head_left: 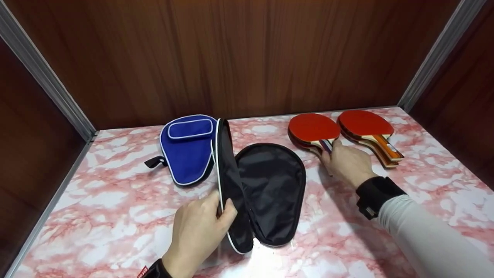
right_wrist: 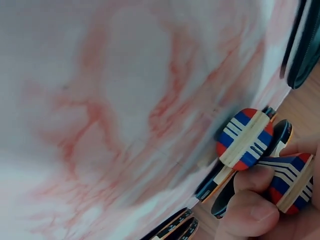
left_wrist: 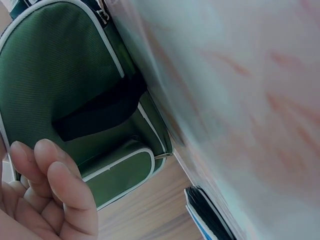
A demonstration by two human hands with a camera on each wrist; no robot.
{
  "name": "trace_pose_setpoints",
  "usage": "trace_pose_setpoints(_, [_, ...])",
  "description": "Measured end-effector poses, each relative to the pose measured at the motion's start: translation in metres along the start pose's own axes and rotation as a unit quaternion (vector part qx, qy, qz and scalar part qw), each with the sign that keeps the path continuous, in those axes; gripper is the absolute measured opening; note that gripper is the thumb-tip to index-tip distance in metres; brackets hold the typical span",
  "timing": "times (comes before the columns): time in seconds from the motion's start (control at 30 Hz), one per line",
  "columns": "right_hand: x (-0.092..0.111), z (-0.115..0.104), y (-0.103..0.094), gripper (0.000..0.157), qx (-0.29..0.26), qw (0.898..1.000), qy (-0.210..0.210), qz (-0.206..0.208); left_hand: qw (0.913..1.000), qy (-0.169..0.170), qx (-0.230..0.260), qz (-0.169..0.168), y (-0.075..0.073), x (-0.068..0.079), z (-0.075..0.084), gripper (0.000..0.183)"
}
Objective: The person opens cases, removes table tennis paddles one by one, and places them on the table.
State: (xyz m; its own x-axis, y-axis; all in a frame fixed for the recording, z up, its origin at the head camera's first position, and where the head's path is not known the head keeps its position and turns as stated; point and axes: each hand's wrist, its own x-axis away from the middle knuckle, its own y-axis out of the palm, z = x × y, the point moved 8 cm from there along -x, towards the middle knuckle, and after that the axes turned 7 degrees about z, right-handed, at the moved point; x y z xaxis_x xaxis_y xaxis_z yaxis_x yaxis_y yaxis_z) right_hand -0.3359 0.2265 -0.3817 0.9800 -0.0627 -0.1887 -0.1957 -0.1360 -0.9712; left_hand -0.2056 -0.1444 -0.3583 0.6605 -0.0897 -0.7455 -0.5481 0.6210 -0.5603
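Note:
My left hand (head_left: 198, 222) grips the raised cover (head_left: 231, 173) of an opened paddle case, thumb on its black lining. The other half (head_left: 276, 185) lies flat on the table, lining up. From outside, in the left wrist view, the cover is green (left_wrist: 45, 70) with white piping and a black strap (left_wrist: 102, 112). Over at the right, my right hand (head_left: 349, 160) holds the upper of two stacked red table tennis paddles (head_left: 313, 127) by its handle. In the right wrist view, fingers pinch this striped handle (right_wrist: 292, 182), with the lower paddle's handle (right_wrist: 245, 139) beside it.
A second pair of red paddles (head_left: 364, 122) with orange-striped handles lies farther right. Behind the raised cover, at back left, rests a blue paddle case (head_left: 189, 154) with a front pocket and a black strap. Brown panels (head_left: 254, 58) enclose the marbled table (head_left: 112, 216).

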Motion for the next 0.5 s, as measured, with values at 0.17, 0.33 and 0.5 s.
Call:
trace_pose_setpoints(0.17, [0.0025,-0.0003,0.0019,0.066,0.005,1.0,-0.014,-0.006,1.0,0.004,-0.002,0.005,-0.0002,0.0004,0.0004,0.039])
trace_pose_setpoints(0.33, [0.004,0.0011,0.0045,0.061,0.004,1.0,-0.01,-0.015,1.0,0.007,-0.002,0.003,0.0003,0.0002,0.0008,0.038])
trace_pose_setpoints(0.5, [0.0038,0.002,0.0071,0.062,0.006,1.0,-0.008,-0.019,1.0,0.007,-0.002,0.002,0.0003,0.0004,0.0004,0.038])
